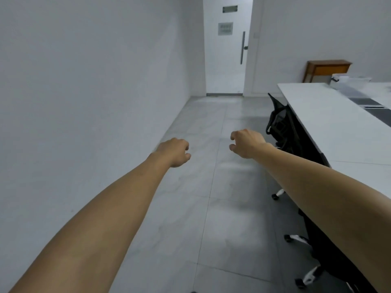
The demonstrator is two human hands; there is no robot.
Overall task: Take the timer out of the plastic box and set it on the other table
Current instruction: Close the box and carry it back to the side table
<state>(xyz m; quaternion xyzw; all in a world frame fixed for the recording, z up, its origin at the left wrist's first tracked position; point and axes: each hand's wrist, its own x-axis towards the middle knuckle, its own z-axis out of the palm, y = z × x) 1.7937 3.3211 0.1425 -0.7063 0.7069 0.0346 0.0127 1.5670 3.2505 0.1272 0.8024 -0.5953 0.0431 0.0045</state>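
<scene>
The timer does not show from where you stand; the plastic box [350, 81] sits blurred at the far end of the white table [330, 123] on your right, near its back edge, and what lies inside cannot be made out. Your left hand [174, 152] hangs over the grey tiled floor [211, 208], fingers curled loosely inward, holding nothing. Your right hand [246, 143] is level with it and well apart from it, also loosely curled with thumb and fingers bent toward each other, and it too holds nothing. Both of your bare forearms stretch forward from the bottom corners. A black office chair [279, 121] is tucked against the near long edge of the table, its wheeled legs showing below. Beyond the table's far end stands a small wooden cabinet [326, 69] by the wall. A white door [226, 49] with a long bar handle closes the room ahead of you.
</scene>
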